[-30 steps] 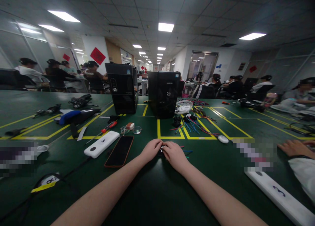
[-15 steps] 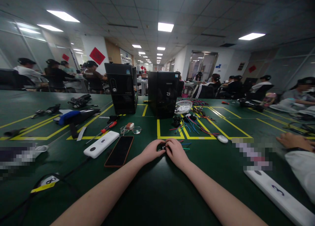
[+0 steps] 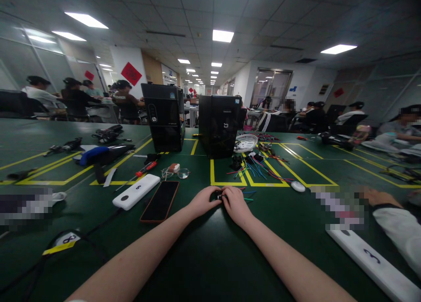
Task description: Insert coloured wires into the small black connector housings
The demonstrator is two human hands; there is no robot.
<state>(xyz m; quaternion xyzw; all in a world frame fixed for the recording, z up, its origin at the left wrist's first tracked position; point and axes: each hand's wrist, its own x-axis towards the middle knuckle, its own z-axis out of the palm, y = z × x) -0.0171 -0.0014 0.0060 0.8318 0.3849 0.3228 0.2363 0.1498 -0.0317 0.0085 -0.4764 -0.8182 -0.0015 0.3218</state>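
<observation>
My left hand [image 3: 204, 202] and my right hand [image 3: 235, 205] meet above the green table, fingers curled round a small black part [image 3: 219, 196]. Most of that part is hidden by my fingers, so its kind cannot be made out. From beyond my right hand stick out thin coloured wires [image 3: 250, 199], red, blue and green. Farther off to the right lie more small black parts [image 3: 237, 162] and a bunch of coloured wires [image 3: 258, 167].
Two black computer towers [image 3: 164, 118] stand ahead. To the left lie a phone [image 3: 160, 201], a white power bank [image 3: 136, 192], glasses [image 3: 183, 173] and a red-handled screwdriver [image 3: 144, 168]. A white basket [image 3: 246, 142] is behind. At right, another person's hand [image 3: 383, 197] is near a white power bank [image 3: 371, 254].
My hands stay almost in place, still holding the small black part. At the right, the other person's hand and sleeve have shifted. The whole view has moved very slightly.
</observation>
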